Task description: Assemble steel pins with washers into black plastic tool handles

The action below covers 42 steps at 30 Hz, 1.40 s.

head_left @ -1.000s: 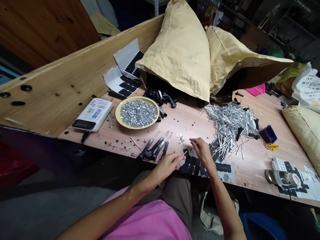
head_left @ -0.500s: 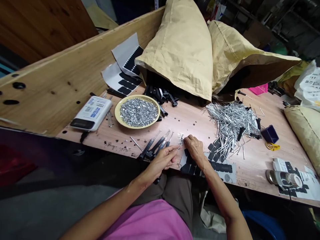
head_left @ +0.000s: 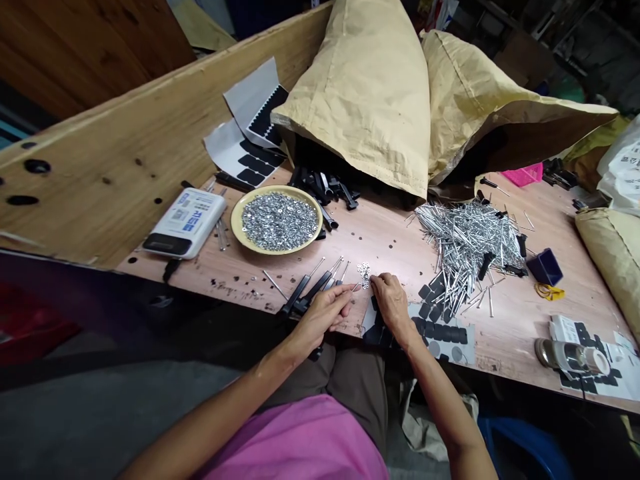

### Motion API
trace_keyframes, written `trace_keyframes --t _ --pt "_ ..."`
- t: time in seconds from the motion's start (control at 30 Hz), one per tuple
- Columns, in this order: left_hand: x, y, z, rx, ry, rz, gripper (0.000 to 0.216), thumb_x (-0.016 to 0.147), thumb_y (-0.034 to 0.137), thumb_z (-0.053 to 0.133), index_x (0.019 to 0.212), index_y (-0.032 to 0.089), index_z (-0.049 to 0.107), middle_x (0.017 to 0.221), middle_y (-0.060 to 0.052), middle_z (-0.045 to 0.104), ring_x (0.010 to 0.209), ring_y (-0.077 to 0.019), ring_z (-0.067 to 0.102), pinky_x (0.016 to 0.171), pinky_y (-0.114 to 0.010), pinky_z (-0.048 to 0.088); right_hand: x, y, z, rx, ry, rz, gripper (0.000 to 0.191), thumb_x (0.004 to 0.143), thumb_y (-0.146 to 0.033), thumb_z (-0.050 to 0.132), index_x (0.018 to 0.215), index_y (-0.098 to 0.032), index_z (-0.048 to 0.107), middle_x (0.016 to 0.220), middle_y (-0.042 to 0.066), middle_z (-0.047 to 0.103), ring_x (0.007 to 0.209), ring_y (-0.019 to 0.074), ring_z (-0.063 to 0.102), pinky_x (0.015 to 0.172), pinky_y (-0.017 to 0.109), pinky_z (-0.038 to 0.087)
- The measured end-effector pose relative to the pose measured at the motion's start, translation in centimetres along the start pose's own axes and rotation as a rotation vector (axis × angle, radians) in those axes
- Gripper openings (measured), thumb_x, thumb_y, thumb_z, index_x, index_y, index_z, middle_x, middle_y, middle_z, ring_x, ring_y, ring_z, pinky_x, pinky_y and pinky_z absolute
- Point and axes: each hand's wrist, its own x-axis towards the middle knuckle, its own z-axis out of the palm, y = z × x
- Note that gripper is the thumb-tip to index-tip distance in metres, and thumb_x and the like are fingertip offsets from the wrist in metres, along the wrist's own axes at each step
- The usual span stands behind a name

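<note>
My left hand (head_left: 327,310) is closed around a thin metal rod (head_left: 356,287), whose tip sticks out past the fingers. A black end shows below that hand, seemingly part of the same piece. My right hand (head_left: 393,303) is pinched at the edge of a small heap of metal washers (head_left: 364,270); anything between its fingertips is too small to make out. Just left of my left hand lie several black plastic handles (head_left: 300,297) with metal rods standing out of them. Under my right wrist is a sheet of black adhesive pads (head_left: 443,332).
A yellow bowl (head_left: 236,230) of washers stands beside a white boxy device (head_left: 185,223). Long metal bolts (head_left: 470,247) are heaped to the right, near a dark blue small box (head_left: 545,268). Large paper sacks (head_left: 365,100) line the back. A clear bottle (head_left: 570,357) lies front right.
My right fingers have shifted slightly at the edge of the washer heap, uncovering more of it. My left hand keeps its hold on the rod. The whole view has moved slightly.
</note>
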Motion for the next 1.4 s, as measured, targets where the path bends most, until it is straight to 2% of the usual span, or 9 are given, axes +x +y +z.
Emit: trace_keyframes --t 0.13,0.23,0.33,0.47,0.6,0.77,1.0,1.3,1.4 --pt "0.2 -0.2 0.0 0.000 0.011 0.003 0.046 0.077 0.036 0.062 0.116 0.012 0.059 0.051 0.010 0.041 0.034 -0.0011 0.024 0.036 -0.016 0.012 0.0 0.2 0.5 0.002 0.041 -0.050 0.016 0.090 -0.017 0.050 0.093 -0.023 0.065 0.092 0.007 0.063 0.081 0.0204 0.054 0.068 0.029 0.043" --pt "0.4 -0.3 0.1 0.004 0.010 0.011 0.045 0.077 0.035 0.062 0.115 0.011 0.059 0.050 0.010 0.041 0.034 -0.0010 0.023 0.035 -0.016 0.013 0.3 0.3 0.6 0.125 0.067 -0.011 0.015 0.087 -0.015 0.050 0.083 -0.020 0.063 0.086 0.008 0.063 0.079 0.0202 0.055 0.069 0.030 0.044" --pt "0.4 -0.4 0.2 0.012 0.000 0.013 0.046 0.077 0.035 0.061 0.116 0.011 0.059 0.050 0.010 0.042 0.034 -0.0012 0.023 0.035 -0.016 0.013 0.3 0.3 0.5 0.418 0.137 0.061 0.012 0.082 -0.015 0.050 0.076 -0.019 0.059 0.081 0.005 0.062 0.074 0.0178 0.056 0.069 0.030 0.046" --pt "0.5 -0.7 0.4 0.020 -0.072 0.023 0.054 0.074 0.040 0.064 0.119 0.011 0.058 0.050 0.009 0.044 0.035 -0.0016 0.025 0.036 -0.016 0.012 -0.5 -0.2 -0.2 0.931 0.214 0.271 0.004 0.075 -0.024 0.056 0.075 -0.021 0.057 0.070 -0.001 0.062 0.062 0.0139 0.058 0.061 0.027 0.048" --pt "0.6 -1.1 0.9 0.033 -0.149 0.042 0.060 0.071 0.045 0.066 0.118 0.009 0.059 0.050 0.009 0.044 0.035 -0.0014 0.024 0.035 -0.017 0.012 -1.7 -1.3 -1.4 1.218 0.272 0.400 0.019 0.071 -0.035 0.064 0.081 -0.020 0.058 0.074 0.001 0.067 0.067 0.0150 0.064 0.064 0.027 0.052" --pt "0.8 -1.5 1.4 0.059 -0.205 0.089 0.066 0.069 0.052 0.066 0.119 0.009 0.060 0.049 0.009 0.043 0.034 -0.0014 0.023 0.035 -0.018 0.012 -2.6 -2.0 -2.4 1.247 0.325 0.419 0.024 0.070 -0.034 0.067 0.086 -0.021 0.055 0.071 0.001 0.071 0.069 0.0165 0.069 0.064 0.027 0.054" --pt "0.6 -1.6 1.5 0.094 -0.225 0.134 0.073 0.065 0.057 0.066 0.118 0.007 0.061 0.049 0.009 0.041 0.036 -0.0018 0.023 0.037 -0.019 0.013 -3.1 -2.1 -2.1 1.225 0.376 0.397 0.022 0.073 -0.032 0.065 0.088 -0.021 0.052 0.079 0.004 0.074 0.076 0.0180 0.071 0.070 0.030 0.057" --pt "0.4 -1.4 1.7 0.131 -0.195 0.186 0.067 0.066 0.056 0.066 0.113 0.007 0.065 0.049 0.008 0.040 0.041 -0.0032 0.024 0.040 -0.019 0.014 -3.5 -2.2 -1.8 1.191 0.429 0.351 0.018 0.077 -0.027 0.062 0.089 -0.021 0.051 0.079 0.003 0.073 0.074 0.0169 0.072 0.070 0.030 0.058" --pt "0.5 -1.5 1.8 0.119 -0.181 0.171 0.067 0.067 0.055 0.065 0.115 0.008 0.064 0.049 0.009 0.040 0.040 -0.0028 0.023 0.039 -0.018 0.015 -3.8 -2.1 -1.1 1.071 0.483 0.300 0.015 0.080 -0.028 0.060 0.091 -0.021 0.052 0.082 0.004 0.073 0.076 0.0172 0.071 0.071 0.030 0.059"
